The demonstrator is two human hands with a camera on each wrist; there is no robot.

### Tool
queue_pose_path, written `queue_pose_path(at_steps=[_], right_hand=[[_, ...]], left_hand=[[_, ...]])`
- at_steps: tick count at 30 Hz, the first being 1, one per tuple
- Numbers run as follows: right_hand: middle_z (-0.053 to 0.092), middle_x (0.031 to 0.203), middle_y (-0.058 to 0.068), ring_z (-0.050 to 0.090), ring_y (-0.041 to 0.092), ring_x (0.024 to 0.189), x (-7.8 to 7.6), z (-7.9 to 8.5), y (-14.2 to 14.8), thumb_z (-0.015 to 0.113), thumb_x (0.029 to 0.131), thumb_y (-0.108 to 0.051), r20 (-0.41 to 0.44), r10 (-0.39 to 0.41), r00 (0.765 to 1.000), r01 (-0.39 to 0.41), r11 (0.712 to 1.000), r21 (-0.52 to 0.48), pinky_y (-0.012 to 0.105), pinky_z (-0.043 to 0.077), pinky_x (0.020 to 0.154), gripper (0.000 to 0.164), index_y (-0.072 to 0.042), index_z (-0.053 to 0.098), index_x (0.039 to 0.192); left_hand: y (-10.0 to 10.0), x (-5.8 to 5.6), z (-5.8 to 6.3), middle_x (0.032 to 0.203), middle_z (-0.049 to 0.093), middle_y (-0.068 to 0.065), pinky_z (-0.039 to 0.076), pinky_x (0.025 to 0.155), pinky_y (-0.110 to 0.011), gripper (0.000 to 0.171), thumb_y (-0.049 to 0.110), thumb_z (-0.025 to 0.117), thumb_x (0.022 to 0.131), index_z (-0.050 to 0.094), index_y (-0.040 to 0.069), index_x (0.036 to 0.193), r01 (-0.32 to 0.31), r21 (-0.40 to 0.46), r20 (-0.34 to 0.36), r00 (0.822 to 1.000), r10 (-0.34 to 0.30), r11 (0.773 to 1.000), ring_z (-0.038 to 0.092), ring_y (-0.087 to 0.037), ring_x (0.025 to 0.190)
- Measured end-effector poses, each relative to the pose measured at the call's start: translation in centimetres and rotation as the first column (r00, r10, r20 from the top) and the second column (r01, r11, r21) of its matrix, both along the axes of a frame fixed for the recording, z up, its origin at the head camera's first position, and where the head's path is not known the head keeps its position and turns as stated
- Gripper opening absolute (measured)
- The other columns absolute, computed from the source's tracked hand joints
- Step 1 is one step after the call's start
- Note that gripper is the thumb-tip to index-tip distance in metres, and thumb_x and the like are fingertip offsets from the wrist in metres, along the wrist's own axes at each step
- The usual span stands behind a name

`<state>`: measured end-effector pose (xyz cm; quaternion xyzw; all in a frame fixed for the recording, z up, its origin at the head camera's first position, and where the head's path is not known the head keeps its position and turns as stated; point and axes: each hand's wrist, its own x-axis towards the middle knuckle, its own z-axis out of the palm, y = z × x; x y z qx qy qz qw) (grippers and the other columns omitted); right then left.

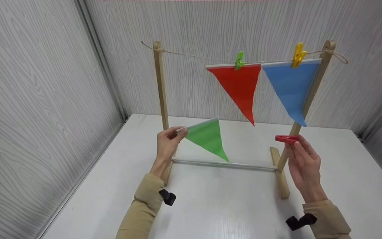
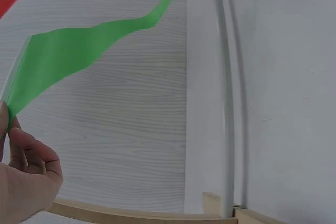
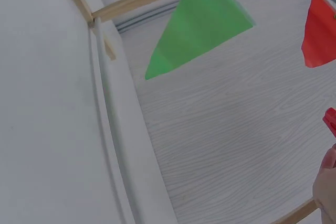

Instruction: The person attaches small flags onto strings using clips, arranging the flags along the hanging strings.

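Observation:
My left hand (image 1: 169, 144) pinches the corner of a green triangular flag (image 1: 207, 136) by its white top edge, near the left post. In the left wrist view the green flag (image 2: 68, 53) trails away from the fingertips, its point free. On the right, my right hand (image 1: 305, 162) holds a red clothespin (image 1: 286, 139) between thumb and fingers, in front of the right post. Above, a red flag (image 1: 239, 81) hangs from the string (image 1: 194, 56) under a green clothespin (image 1: 239, 61). Beside it a blue flag (image 1: 292, 86) hangs under a yellow clothespin (image 1: 298, 55).
The string runs between a left wooden post (image 1: 160, 83) and a right wooden post (image 1: 317, 83), looped at its right end. A white rod (image 1: 224, 164) joins the posts low over the white table (image 1: 224, 205). Pale wood-grain panels (image 1: 118, 26) stand behind and at the sides.

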<state>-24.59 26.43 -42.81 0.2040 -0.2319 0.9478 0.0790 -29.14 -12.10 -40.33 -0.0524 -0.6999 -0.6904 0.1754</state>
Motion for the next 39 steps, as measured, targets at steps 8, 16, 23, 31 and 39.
queue_pose_path(at_steps=[8, 16, 23, 31, 39], right_hand=[[0.065, 0.122, 0.016, 0.066, 0.027, 0.115, -0.2, 2.1, -1.6, 0.042, 0.103, 0.007, -0.072, -0.008, 0.997, 0.015, 0.995, 0.097, 0.031, 0.05, 0.106, 0.031, 0.008, 0.062, 0.127], [0.061, 0.123, 0.016, 0.066, 0.026, 0.114, -0.5, 5.0, -4.3, 0.046, 0.101, 0.008, -0.113, -0.037, 0.993, 0.055, 0.985, 0.165, 0.03, 0.05, 0.105, 0.031, 0.007, 0.063, 0.127], [0.068, 0.115, 0.014, 0.069, 0.023, 0.108, -0.8, 8.5, -7.1, 0.055, 0.098, 0.006, -0.136, -0.166, 0.977, 0.198, 0.943, 0.268, 0.029, 0.053, 0.103, 0.027, 0.002, 0.066, 0.122], [0.067, 0.115, 0.012, 0.066, 0.024, 0.11, -1.8, 11.9, -9.6, 0.061, 0.096, 0.001, -0.147, -0.178, 0.973, 0.214, 0.933, 0.29, 0.029, 0.053, 0.103, 0.026, 0.0, 0.066, 0.122], [0.067, 0.119, 0.012, 0.062, 0.027, 0.114, -2.9, 14.5, -11.7, 0.058, 0.097, 0.003, -0.18, -0.203, 0.962, 0.253, 0.911, 0.325, 0.032, 0.054, 0.103, 0.028, -0.002, 0.066, 0.123]], left_hand=[[-0.8, -0.3, 2.6, 0.069, 0.061, 0.008, 0.042, 0.057, -0.016, 0.011, 0.009, 0.079, 0.087, 0.075, 0.001, 0.093, -0.058, 0.083, -0.069, 0.996, 0.063, 0.995, 0.05, -0.005, 0.061], [-1.8, -0.3, 4.9, 0.063, 0.057, 0.006, 0.039, 0.056, -0.017, 0.008, 0.009, 0.075, 0.09, 0.075, 0.004, 0.085, -0.071, 0.081, -0.107, 0.991, 0.08, 0.994, 0.047, -0.008, 0.058], [-2.4, -0.4, 6.6, 0.066, 0.057, 0.006, 0.043, 0.058, -0.019, 0.009, 0.008, 0.07, 0.094, 0.075, 0.001, 0.093, -0.033, 0.115, -0.135, 0.99, 0.048, 0.993, 0.049, -0.007, 0.06], [-2.7, -0.4, 8.5, 0.069, 0.062, 0.006, 0.043, 0.057, -0.018, 0.012, 0.007, 0.066, 0.096, 0.073, -0.002, 0.098, -0.023, 0.107, -0.184, 0.982, 0.043, 0.994, 0.049, -0.007, 0.06], [-3.0, -0.5, 10.3, 0.072, 0.063, 0.003, 0.045, 0.055, -0.017, 0.012, 0.009, 0.067, 0.096, 0.073, -0.002, 0.099, -0.063, 0.108, -0.176, 0.981, 0.081, 0.992, 0.052, -0.007, 0.059]])
